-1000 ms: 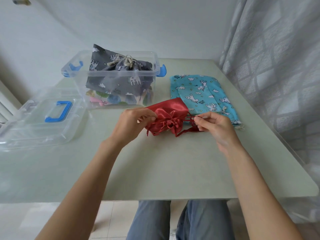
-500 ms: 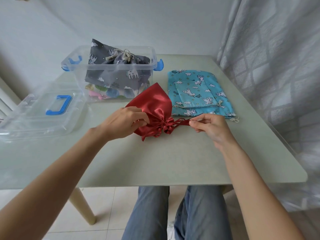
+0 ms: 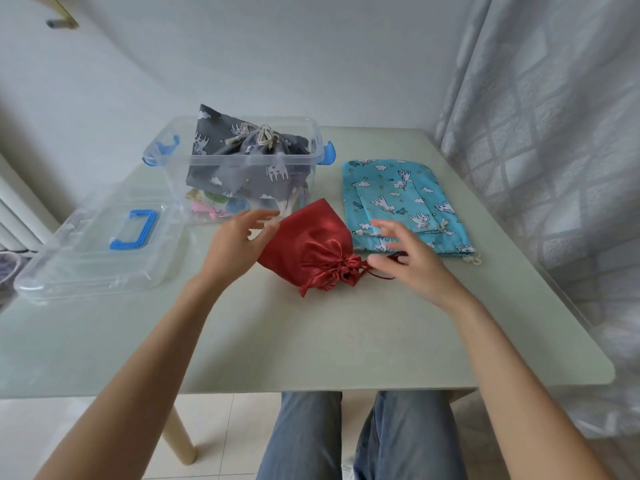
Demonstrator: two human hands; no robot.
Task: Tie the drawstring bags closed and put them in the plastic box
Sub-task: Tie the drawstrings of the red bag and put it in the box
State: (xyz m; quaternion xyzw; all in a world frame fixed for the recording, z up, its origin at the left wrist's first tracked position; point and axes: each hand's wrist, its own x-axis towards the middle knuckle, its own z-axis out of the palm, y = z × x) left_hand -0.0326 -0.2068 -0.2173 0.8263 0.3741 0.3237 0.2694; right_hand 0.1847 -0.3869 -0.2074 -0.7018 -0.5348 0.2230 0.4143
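Here, red bag (image 3: 311, 247) cinched, between open hands

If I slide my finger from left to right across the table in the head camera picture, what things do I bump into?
Clear lid with blue handle → plastic box holding a grey bag → red satin bag → blue drawstring bags.

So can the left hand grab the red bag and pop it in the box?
Probably yes. The left hand is open right beside the red bag, nothing lies between them, and the plastic box just behind has its lid off, though a grey bag already fills much of it.
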